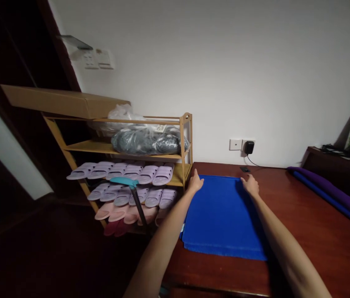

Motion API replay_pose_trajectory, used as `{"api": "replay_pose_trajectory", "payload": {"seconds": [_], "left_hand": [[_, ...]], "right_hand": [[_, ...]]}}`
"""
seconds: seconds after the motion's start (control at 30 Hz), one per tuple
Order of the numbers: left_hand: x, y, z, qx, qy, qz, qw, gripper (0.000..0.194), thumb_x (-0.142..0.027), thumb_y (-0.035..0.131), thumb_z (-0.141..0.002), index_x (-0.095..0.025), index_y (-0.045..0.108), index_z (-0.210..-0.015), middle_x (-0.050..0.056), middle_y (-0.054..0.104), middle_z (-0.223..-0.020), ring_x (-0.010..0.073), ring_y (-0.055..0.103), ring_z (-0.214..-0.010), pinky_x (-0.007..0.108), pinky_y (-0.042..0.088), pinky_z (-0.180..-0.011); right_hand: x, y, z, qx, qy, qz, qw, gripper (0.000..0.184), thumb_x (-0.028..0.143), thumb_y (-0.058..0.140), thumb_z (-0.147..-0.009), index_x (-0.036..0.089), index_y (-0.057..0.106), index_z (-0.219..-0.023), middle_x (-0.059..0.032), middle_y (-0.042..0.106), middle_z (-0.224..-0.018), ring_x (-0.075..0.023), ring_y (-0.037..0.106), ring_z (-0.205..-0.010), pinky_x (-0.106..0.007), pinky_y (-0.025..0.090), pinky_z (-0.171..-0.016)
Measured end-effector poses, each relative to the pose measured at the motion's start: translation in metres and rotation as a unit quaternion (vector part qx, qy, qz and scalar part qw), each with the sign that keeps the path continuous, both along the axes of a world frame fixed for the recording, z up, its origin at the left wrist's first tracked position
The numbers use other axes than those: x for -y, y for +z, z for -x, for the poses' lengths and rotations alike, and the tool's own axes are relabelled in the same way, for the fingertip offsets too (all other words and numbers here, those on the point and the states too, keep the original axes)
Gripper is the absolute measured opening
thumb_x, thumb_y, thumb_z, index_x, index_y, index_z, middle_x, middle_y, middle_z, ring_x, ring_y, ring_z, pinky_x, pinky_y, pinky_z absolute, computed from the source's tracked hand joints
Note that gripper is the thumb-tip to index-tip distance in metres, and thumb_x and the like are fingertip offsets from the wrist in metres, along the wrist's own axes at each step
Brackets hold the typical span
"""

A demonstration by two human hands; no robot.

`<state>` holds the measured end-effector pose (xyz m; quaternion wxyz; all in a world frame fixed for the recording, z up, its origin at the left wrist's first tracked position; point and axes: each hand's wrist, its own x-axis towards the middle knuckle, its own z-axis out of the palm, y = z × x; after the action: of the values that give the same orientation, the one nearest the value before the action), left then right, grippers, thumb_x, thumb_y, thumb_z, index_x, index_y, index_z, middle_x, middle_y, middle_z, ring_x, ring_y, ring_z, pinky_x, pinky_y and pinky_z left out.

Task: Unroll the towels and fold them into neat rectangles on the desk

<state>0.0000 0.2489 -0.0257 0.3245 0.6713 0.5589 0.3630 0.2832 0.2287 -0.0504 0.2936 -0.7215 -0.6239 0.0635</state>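
A blue cloth (221,215), folded into a rectangle of several layers, lies flat on the reddish-brown wooden table (212,273). A small white label sticks out at its left edge. My left hand (195,182) grips its far left corner, fingers curled at the edge. At the far right corner, my right hand (250,186) pinches the cloth in the same way. The undersides of both hands are hidden. Both forearms reach forward along the cloth's sides.
Left of the table stands a wooden rack (181,136) with lilac slippers (162,174), a plastic-wrapped grey bundle (150,140) and a cardboard box (69,101). A teal-topped handle (124,181) rises before it. A black plug (249,147) trails a cable; folded purple and blue cloths (330,192) lie right.
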Motion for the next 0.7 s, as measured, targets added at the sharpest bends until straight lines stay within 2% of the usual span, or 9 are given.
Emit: {"api": "replay_pose_trajectory", "payload": {"seconds": [0.07,0.17,0.23,0.33,0.4,0.5,0.57,0.63,0.7], "left_hand": [[0.005,-0.013,-0.011,-0.089,-0.006,-0.025,0.996,0.059,-0.032,0.052,-0.088,-0.02,0.031,-0.142,0.014,0.021,-0.153,0.0275,0.014,-0.141,0.05,0.013,-0.112],[0.008,-0.029,-0.02,-0.207,-0.028,-0.037,0.977,0.055,-0.042,0.045,-0.09,-0.024,0.035,-0.142,0.007,0.018,-0.154,0.0238,0.008,-0.143,0.05,0.002,-0.113],[0.007,-0.035,-0.02,-0.265,-0.033,-0.036,0.963,0.058,-0.05,0.039,-0.091,-0.022,0.037,-0.142,0.009,0.02,-0.153,0.0254,0.011,-0.142,0.054,0.004,-0.112],[0.007,-0.034,-0.019,-0.326,-0.032,-0.045,0.944,0.061,-0.055,0.03,-0.092,-0.021,0.036,-0.142,0.01,0.022,-0.153,0.0269,0.014,-0.141,0.056,0.012,-0.111],[0.011,-0.029,-0.021,-0.353,-0.022,-0.065,0.933,0.062,-0.052,0.024,-0.094,-0.017,0.034,-0.143,0.012,0.021,-0.153,0.028,0.014,-0.141,0.056,0.012,-0.11],[0.031,-0.021,-0.022,-0.379,-0.018,-0.113,0.918,0.059,-0.041,0.015,-0.098,-0.009,0.029,-0.145,0.015,0.016,-0.154,0.0269,0.007,-0.142,0.051,0.006,-0.112],[0.05,-0.019,-0.017,-0.392,-0.052,-0.139,0.908,0.057,-0.042,0.017,-0.098,-0.013,0.029,-0.145,0.011,0.015,-0.155,0.0236,0.007,-0.143,0.045,0.009,-0.114],[0.07,-0.021,-0.007,-0.401,-0.116,-0.153,0.896,0.059,-0.053,0.024,-0.096,-0.023,0.028,-0.146,0.005,0.017,-0.155,0.0213,0.013,-0.142,0.043,0.016,-0.113],[0.086,-0.023,0.005,-0.406,-0.187,-0.161,0.88,0.064,-0.06,0.024,-0.093,-0.027,0.022,-0.148,0.004,0.015,-0.155,0.0215,0.014,-0.142,0.046,0.017,-0.111]], "right_hand": [[-0.002,-0.013,0.015,0.036,0.018,0.021,0.999,0.059,0.053,0.031,-0.093,0.017,0.041,-0.138,-0.0179,0.048,-0.134,-0.025,0.046,-0.123,-0.044,0.034,-0.101],[-0.003,-0.029,0.032,0.084,0.065,0.06,0.993,0.065,0.064,0.034,-0.087,0.025,0.041,-0.14,-0.0081,0.032,-0.149,-0.0243,0.024,-0.138,-0.044,0.019,-0.11],[-0.003,-0.034,0.035,0.108,0.08,0.08,0.988,0.07,0.068,0.03,-0.086,0.026,0.038,-0.141,-0.0066,0.027,-0.151,-0.0244,0.018,-0.14,-0.046,0.015,-0.111],[0.0,-0.033,0.035,0.134,0.083,0.086,0.984,0.073,0.069,0.022,-0.087,0.024,0.034,-0.144,-0.0083,0.026,-0.152,-0.0247,0.017,-0.141,-0.048,0.015,-0.11],[0.005,-0.026,0.037,0.148,0.08,0.073,0.983,0.072,0.066,0.02,-0.089,0.021,0.034,-0.144,-0.0108,0.024,-0.152,-0.0251,0.015,-0.141,-0.048,0.013,-0.11],[0.019,-0.012,0.044,0.165,0.076,0.035,0.983,0.067,0.056,0.017,-0.093,0.014,0.031,-0.145,-0.0128,0.014,-0.154,-0.0228,0.003,-0.143,-0.045,0.005,-0.112],[0.035,-0.006,0.05,0.17,0.079,0.018,0.982,0.066,0.053,0.015,-0.094,0.013,0.03,-0.145,-0.0119,0.01,-0.155,-0.0213,-0.001,-0.143,-0.043,0.003,-0.113],[0.055,-0.005,0.055,0.168,0.081,0.02,0.982,0.07,0.059,0.014,-0.093,0.015,0.032,-0.144,-0.0125,0.013,-0.154,-0.0234,0.003,-0.143,-0.044,0.008,-0.112],[0.077,-0.009,0.058,0.164,0.09,0.032,0.982,0.074,0.067,0.016,-0.089,0.021,0.033,-0.144,-0.011,0.013,-0.155,-0.026,0.007,-0.142,-0.047,0.014,-0.111]]}}
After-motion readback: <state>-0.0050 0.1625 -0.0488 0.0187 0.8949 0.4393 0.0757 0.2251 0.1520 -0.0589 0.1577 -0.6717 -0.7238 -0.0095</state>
